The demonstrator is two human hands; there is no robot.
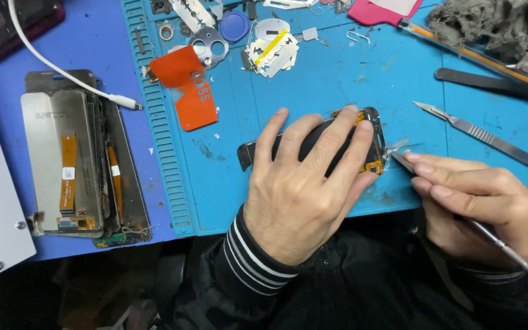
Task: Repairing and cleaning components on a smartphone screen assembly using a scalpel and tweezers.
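My left hand (304, 183) lies flat on a black phone screen assembly (371, 131) on the blue work mat (337, 85), fingers spread and pressing it down. Orange flex cable shows along the phone's right end. My right hand (484, 208) grips a thin metal scalpel-like tool (508, 249), whose blade tip touches the phone's right edge, where a bit of clear film sticks out.
A stack of phone screens (74, 165) lies at the left with a white cable (62, 70) over it. An orange plastic card (190, 91), razor blades (270, 52), a second scalpel (484, 137), a black spudger (490, 84) and grey fluff (496, 24) surround the phone.
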